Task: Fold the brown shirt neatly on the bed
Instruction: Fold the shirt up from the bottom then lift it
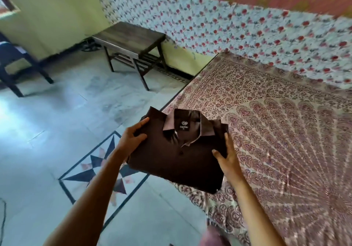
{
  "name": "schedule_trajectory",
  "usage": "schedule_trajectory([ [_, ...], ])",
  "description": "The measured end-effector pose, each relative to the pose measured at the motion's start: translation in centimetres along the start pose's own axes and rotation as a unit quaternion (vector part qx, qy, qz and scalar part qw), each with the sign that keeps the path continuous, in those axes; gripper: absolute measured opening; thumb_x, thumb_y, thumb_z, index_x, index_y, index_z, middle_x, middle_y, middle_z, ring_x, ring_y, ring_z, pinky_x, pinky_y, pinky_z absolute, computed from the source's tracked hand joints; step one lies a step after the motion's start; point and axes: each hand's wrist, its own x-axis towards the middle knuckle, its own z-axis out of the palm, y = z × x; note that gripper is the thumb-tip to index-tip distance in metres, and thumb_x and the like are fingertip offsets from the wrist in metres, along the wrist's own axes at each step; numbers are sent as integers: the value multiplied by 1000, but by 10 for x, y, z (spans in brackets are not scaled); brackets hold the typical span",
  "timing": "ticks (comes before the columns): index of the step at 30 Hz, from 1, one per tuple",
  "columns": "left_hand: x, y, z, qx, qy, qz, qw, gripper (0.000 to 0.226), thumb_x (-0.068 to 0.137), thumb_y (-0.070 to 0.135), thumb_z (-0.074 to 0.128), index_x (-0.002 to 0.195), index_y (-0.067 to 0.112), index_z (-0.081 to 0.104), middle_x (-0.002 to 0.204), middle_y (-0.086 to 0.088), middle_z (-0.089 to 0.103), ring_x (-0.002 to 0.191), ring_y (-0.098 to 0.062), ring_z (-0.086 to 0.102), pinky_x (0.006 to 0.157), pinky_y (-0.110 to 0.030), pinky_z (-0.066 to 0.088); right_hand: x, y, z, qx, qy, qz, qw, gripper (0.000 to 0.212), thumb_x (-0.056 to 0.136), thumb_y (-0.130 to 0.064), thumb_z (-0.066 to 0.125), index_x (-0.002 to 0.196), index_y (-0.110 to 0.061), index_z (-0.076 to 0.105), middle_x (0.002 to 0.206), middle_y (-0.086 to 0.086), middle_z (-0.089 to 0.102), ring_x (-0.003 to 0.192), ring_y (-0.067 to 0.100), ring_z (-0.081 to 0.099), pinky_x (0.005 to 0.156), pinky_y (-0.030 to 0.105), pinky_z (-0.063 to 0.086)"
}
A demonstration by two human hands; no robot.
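We hold the folded brown shirt (171,158) by its sides, left hand (133,139) and right hand (227,159) gripping it, over the bed (285,131) edge.

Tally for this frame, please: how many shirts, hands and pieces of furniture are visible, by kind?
brown shirt: 1
hands: 2 (left hand, right hand)
wooden bench: 1
dark chair: 1
bed: 1
Total: 6

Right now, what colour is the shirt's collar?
Dusty pinkish-mauve collar, lighter than the dark brown shirt; head view shows it best.
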Motion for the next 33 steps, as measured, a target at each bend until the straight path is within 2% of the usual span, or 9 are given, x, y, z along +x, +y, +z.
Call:
schedule_trajectory([
  [4,29,-35,-29,70,-18,-7,997,66,82,-5,58,128,41,45,129,3,56,106,-7,58,84,-17,46,11,10,43,-27,5,15,1000,77,88,-16,61,148,-19,12,148,-15,8,138,1,4,113,24,10],
  [7,56,-63,-33,160,-61,-11,985,64,86,4,59,139,36,38,129,0,57,107,-13,58,86,-19,43,25,27,69,-18,23,53,998,78,85,-10,64,147,-17,16,145,-13,13,136,2,8,114,27,12],
  [11,96,-107,-26,225,-104,-6,969,68,88,4,58,145,25,28,142,-6,44,128,-22,46,101,-20,32,49,55,107,-36,47,111,992,79,84,-7,65,147,-12,18,151,-3,17,139,8,12,115,27,13],
  [14,129,-134,-21,253,-142,-7,957,70,87,2,56,146,22,24,146,-9,39,132,-26,42,104,-23,29,65,74,133,-55,59,148,986,80,84,-7,65,147,-12,16,152,-2,15,142,12,12,111,21,12],
  [16,152,-151,-16,262,-159,-1,952,71,88,5,56,147,23,20,149,-7,35,133,-26,41,105,-29,32,79,84,144,-69,71,168,981,81,84,-8,65,147,-13,15,154,0,13,138,5,10,108,16,10],
  [19,188,-172,-6,305,-164,19,938,69,91,11,53,148,27,17,152,-1,30,132,-25,40,97,-32,40,109,96,154,-97,79,187,974,81,85,-12,64,148,-16,13,156,1,11,133,0,10,105,14,9],
  [27,292,-239,39,250,-197,32,947,67,89,7,55,147,19,23,151,-8,30,135,-27,36,106,-32,34,196,166,175,-166,135,183,960,77,87,-15,61,148,-16,13,156,6,12,143,17,12,113,27,15],
  [31,322,-271,58,242,-219,36,945,65,91,12,54,148,20,24,153,-6,27,138,-24,31,108,-30,30,220,199,186,-217,175,187,942,74,88,-15,60,147,-12,16,156,9,12,142,20,17,106,17,16],
  [33,325,-286,66,267,-212,49,939,63,92,19,50,148,23,22,154,-6,26,134,-28,37,105,-39,39,223,210,194,-252,184,201,928,74,88,-17,60,147,-11,16,155,10,12,134,28,34,99,21,31],
])
